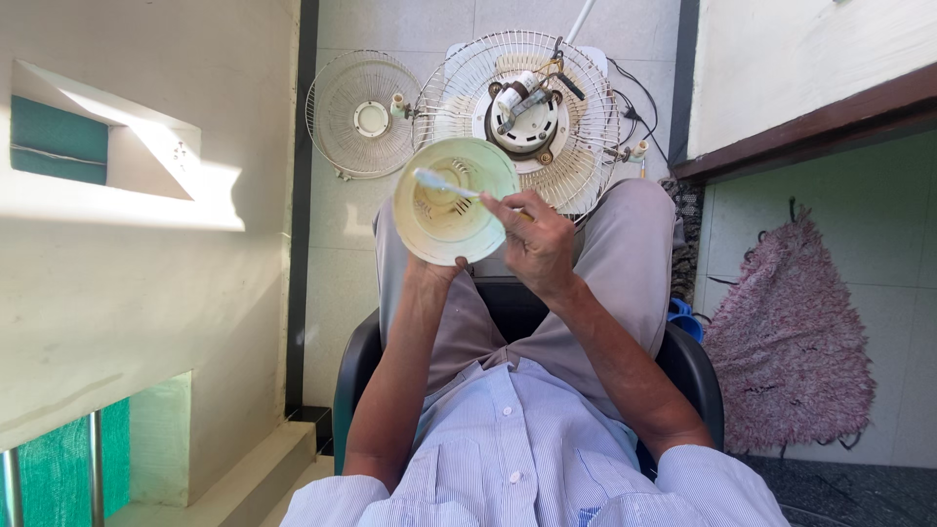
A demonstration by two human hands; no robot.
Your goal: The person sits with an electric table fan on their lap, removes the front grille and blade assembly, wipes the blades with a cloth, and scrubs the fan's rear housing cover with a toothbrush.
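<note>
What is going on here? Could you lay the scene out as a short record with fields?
Person: seated in a black chair, seen from above
Left hand: holds a round cream fan cover from below
Right hand: grips a toothbrush, its head inside the cover
On the floor ahead: fan body with its motor bare inside a wire guard
Beside it: loose wire guard, lying flat to the left
Right of the chair: pink mop head leaning on the wall
Light: sunlit patch on the left wall

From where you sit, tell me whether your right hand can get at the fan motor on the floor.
Probably yes: the right hand hangs just short of the fan motor, nothing between, though it holds a brush.
</note>
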